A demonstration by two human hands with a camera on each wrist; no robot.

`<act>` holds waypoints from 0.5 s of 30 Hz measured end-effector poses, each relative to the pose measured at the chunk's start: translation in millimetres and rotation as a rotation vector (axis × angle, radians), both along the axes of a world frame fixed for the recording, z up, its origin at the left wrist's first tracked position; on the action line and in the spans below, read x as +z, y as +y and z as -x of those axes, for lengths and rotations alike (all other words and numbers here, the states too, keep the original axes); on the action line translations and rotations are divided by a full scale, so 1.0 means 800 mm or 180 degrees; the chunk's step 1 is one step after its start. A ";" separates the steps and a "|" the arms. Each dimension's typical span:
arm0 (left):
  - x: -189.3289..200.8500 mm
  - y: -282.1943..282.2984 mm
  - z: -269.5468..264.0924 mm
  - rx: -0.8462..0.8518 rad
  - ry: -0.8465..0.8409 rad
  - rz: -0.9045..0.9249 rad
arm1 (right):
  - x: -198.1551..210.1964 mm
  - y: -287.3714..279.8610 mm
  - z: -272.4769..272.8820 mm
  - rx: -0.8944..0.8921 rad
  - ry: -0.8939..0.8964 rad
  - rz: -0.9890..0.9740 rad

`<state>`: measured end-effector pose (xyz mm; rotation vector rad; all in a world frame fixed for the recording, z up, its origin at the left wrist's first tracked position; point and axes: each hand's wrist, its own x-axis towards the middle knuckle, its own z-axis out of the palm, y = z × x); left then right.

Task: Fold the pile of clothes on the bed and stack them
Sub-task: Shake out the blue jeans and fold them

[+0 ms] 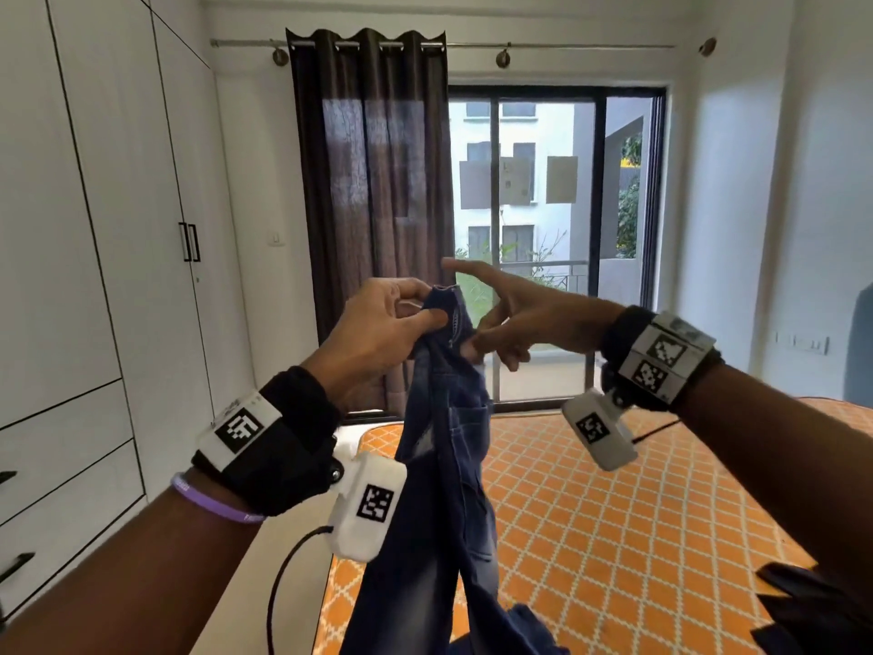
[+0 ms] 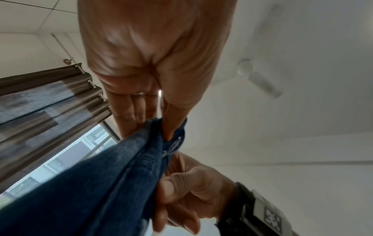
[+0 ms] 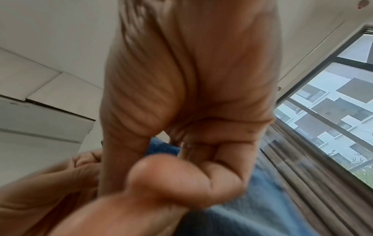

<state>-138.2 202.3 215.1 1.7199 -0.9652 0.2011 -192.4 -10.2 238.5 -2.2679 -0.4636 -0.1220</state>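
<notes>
A pair of dark blue jeans [image 1: 449, 465] hangs in the air in front of me above the bed [image 1: 614, 512]. My left hand [image 1: 432, 307] pinches the top of the waistband between thumb and fingers, as the left wrist view confirms on the denim [image 2: 101, 183]. My right hand [image 1: 482, 333] is just right of the waistband, index finger straight out, the other fingers curled. Its thumb touches the denim edge [image 2: 167, 186]. Whether it pinches the cloth I cannot tell. In the right wrist view the thumb [image 3: 161, 175] blocks most of the jeans [image 3: 262, 207].
The bed has an orange lattice-patterned cover. Dark clothes [image 1: 812, 607] lie at its near right corner. A white wardrobe [image 1: 94, 229] with drawers lines the left wall. A brown curtain [image 1: 373, 205] and a glass sliding door [image 1: 557, 229] stand behind the bed.
</notes>
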 end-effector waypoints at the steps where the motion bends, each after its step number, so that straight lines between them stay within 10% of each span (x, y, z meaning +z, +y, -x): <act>1: 0.004 0.000 0.005 -0.0122 -0.0110 -0.0049 | 0.006 0.001 0.003 0.0144 0.0235 0.0188; 10: -0.014 -0.005 0.005 -0.0010 -0.0743 0.0116 | 0.021 0.015 -0.005 -0.0401 0.0832 0.0566; 15: -0.085 0.012 -0.040 -0.0196 0.0294 -0.0102 | 0.048 0.001 -0.006 -0.0783 0.0175 -0.0016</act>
